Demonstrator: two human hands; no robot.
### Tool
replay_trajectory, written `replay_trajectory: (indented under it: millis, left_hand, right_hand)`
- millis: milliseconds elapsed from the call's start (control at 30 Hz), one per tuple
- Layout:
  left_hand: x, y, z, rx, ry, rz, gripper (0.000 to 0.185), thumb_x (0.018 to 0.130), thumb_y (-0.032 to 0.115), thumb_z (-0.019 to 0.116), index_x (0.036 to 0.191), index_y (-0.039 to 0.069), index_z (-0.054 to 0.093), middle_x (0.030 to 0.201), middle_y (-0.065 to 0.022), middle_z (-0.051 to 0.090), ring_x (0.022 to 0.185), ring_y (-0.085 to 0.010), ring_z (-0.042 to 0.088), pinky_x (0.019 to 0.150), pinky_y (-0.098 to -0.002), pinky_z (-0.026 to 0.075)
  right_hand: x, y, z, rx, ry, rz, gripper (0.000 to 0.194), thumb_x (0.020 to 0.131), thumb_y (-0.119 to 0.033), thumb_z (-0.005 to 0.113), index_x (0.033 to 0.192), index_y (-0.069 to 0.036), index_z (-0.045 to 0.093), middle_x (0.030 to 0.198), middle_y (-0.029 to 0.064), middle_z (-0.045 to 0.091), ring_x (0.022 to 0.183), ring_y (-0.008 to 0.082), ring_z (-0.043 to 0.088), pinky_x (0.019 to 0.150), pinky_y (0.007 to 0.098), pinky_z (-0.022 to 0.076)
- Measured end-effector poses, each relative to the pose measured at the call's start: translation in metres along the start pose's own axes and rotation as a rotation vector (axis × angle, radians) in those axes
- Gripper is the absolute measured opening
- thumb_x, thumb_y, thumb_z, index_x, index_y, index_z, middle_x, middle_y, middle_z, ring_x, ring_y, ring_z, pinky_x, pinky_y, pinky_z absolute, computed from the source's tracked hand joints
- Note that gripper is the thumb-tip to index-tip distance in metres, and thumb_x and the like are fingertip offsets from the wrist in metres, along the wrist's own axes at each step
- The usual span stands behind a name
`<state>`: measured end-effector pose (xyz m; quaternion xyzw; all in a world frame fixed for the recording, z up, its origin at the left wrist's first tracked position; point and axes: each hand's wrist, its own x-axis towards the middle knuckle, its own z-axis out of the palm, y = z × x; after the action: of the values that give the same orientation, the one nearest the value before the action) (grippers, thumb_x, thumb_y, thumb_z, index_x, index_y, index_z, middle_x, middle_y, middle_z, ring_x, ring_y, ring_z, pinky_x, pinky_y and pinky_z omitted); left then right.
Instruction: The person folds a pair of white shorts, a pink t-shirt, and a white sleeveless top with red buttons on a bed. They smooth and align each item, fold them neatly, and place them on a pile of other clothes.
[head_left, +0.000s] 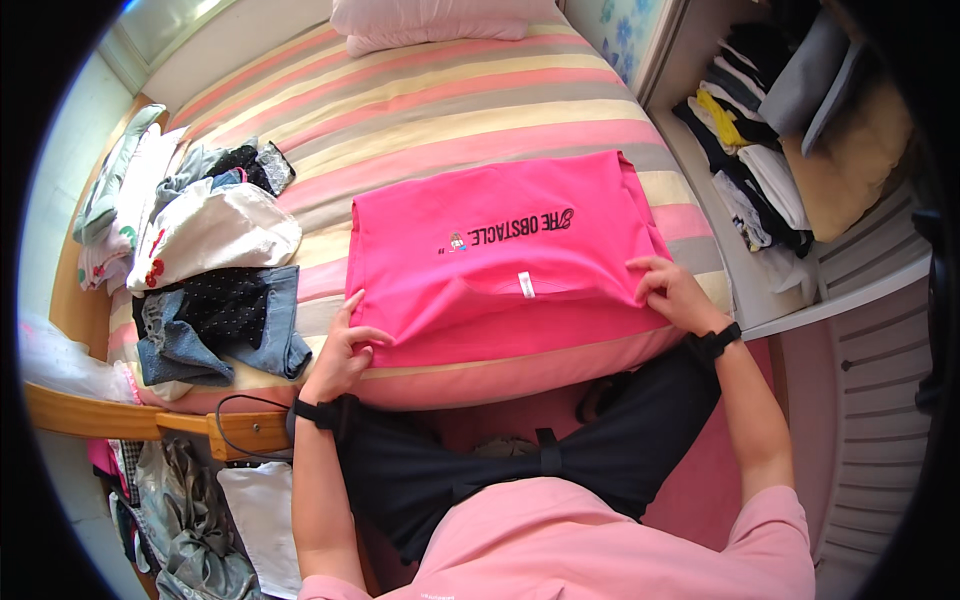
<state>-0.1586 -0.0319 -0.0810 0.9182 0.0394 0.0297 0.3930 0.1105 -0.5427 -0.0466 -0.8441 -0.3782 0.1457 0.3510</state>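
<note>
A bright pink garment, probably a T-shirt, lies partly folded on the striped bedding in front of me. Dark printed writing, a small printed figure and a white neck label show on its upper face. My left hand grips its near left corner, thumb and fingers at the edge. At the near right side, my right hand pinches the cloth between thumb and fingers. Between my hands the neckline layer stands slightly raised in a soft ridge, with more pink cloth beneath it. Each wrist wears a black band.
A striped bed bears a pillow at its far end. Left of the garment lie piled clothes, with denim shorts and a white garment. A wooden rail runs at left. Folded clothes fill an open cabinet at right.
</note>
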Motion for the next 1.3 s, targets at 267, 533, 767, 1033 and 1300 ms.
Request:
replay_trajectory:
  millis: [267,533,767,1033,1300]
  left_hand:
    - [-0.002,0.003,0.006,0.038,0.058,-0.067,0.025,0.083,-0.002,0.068,0.102,0.008,0.080,0.165,-0.0261,0.038,0.155,-0.0415,0.037,0.126,-0.0445,0.031]
    - [0.010,-0.015,-0.011,-0.178,0.267,-0.216,0.021,0.096,0.004,0.070,0.117,0.001,0.072,0.133,-0.0160,0.064,0.135,-0.0263,0.058,0.109,-0.0369,0.049]
    - [0.113,-0.054,-0.043,-0.148,0.114,-0.379,0.047,0.096,0.022,0.078,0.132,-0.005,0.064,0.106,-0.0145,0.077,0.094,-0.0199,0.074,0.084,-0.0340,0.060]
    - [0.211,-0.093,-0.053,-0.514,0.084,-0.741,0.026,0.100,0.034,0.077,0.105,0.009,0.074,0.087,0.0047,0.068,0.074,-0.0073,0.061,0.060,-0.0216,0.045]
    - [0.229,-0.113,-0.049,-0.711,0.199,-0.672,0.013,0.102,0.024,0.077,0.104,0.012,0.077,0.094,0.0039,0.077,0.078,-0.0068,0.069,0.064,-0.0242,0.053]
  right_hand:
    - [-0.011,-0.003,-0.003,-0.131,0.030,0.020,0.015,0.086,0.000,0.067,0.099,-0.003,0.075,0.140,0.0201,0.066,0.123,0.0340,0.066,0.104,0.0392,0.0529]
    - [-0.001,0.006,-0.011,0.348,0.133,0.423,0.041,0.095,-0.007,0.072,0.134,-0.002,0.061,0.137,0.0153,0.064,0.117,0.0207,0.066,0.097,0.0333,0.0538]
    - [0.078,0.045,-0.035,0.505,0.091,0.524,0.062,0.097,-0.014,0.076,0.150,0.002,0.050,0.129,0.0148,0.068,0.117,0.0192,0.066,0.099,0.0347,0.0534]
    - [0.191,0.085,-0.050,0.643,0.087,0.631,0.035,0.101,-0.029,0.073,0.127,-0.007,0.066,0.109,-0.0001,0.072,0.094,0.0099,0.069,0.084,0.0283,0.0561]
    - [0.218,0.116,-0.059,0.549,0.076,0.620,0.020,0.101,-0.025,0.076,0.113,-0.009,0.072,0.099,0.0017,0.075,0.083,0.0113,0.070,0.073,0.0301,0.0602]
